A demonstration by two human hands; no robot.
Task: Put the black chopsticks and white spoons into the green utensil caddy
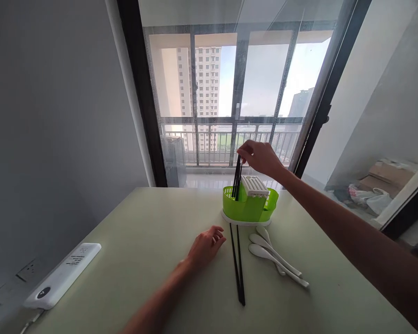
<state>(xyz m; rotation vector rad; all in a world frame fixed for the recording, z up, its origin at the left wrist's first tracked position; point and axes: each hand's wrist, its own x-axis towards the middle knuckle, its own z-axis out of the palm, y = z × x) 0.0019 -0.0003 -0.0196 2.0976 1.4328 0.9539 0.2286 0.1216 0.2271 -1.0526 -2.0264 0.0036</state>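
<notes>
Several slim black chopsticks (237,178) stand inside the bright-green plastic caddy (235,211), tops pinched in the right hand's (259,155) grip. Left outside, on the pale-green surface (160,232): two more black chopsticks (240,264) and three white, long-handled spoons (261,251). The left hand's (205,246) grip, loosely curled nearby, holds nothing.

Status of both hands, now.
Left hand: half open, fingers loosely curled, nothing visible in it.
Right hand: closed, pinching the tops of black chopsticks that stand in the green cutlery holder.
</notes>
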